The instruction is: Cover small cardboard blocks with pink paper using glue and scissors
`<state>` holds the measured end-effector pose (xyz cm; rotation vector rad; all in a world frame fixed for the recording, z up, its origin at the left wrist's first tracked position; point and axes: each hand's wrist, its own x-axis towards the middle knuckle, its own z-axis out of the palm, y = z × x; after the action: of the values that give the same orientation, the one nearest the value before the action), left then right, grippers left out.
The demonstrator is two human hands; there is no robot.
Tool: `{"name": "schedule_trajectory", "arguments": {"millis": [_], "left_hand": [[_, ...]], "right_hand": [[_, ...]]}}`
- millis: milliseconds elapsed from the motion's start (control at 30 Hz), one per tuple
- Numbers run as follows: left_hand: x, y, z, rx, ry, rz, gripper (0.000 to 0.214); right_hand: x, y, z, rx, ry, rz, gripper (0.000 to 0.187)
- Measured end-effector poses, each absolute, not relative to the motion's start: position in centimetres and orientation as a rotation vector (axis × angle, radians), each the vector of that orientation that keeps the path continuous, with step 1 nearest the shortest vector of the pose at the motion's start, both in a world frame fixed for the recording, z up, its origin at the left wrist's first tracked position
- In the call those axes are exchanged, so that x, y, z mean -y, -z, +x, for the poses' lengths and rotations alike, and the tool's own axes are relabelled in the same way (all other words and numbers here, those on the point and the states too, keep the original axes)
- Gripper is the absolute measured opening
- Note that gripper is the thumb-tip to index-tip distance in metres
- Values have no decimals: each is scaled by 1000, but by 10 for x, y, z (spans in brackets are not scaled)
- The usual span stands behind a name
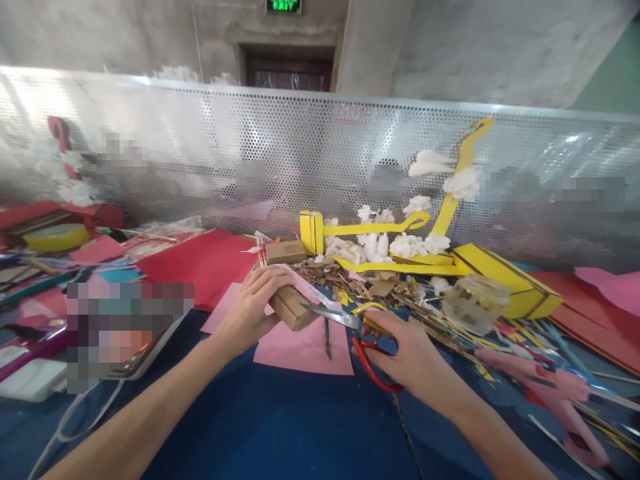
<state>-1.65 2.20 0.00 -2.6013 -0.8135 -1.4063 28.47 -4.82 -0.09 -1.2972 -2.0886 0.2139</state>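
Note:
My left hand [257,300] is closed around a small brown cardboard box [295,312], tilted above the table. Along the box's upper edge runs a strip of pink paper [313,290]. In my right hand [400,340] is a pair of scissors [375,347] with red and yellow handles, my fingers in the loops. Their blades point left and lie at the pink strip beside the box; whether they bite into it I cannot tell. Beneath, a pink sheet [300,350] lies on the blue table, with a dark thin pointed tool [327,340] over it.
A pink glue gun [555,393] and a clear jar [477,303] stand right. Yellow cardboard pieces [505,280] with white tufts and brown scraps [325,273] lie behind. A red sheet [205,263] and a tablet-like device [150,347] are left. A perforated metal screen [300,147] closes the back.

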Motion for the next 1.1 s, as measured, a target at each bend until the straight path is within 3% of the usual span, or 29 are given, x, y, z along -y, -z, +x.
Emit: {"name": "schedule_trajectory", "arguments": {"millis": [1100], "left_hand": [[-29,0,-25,721,1294,-2461,48]], "right_hand": [[57,-7,282,2150,-407,-1428,19]]}}
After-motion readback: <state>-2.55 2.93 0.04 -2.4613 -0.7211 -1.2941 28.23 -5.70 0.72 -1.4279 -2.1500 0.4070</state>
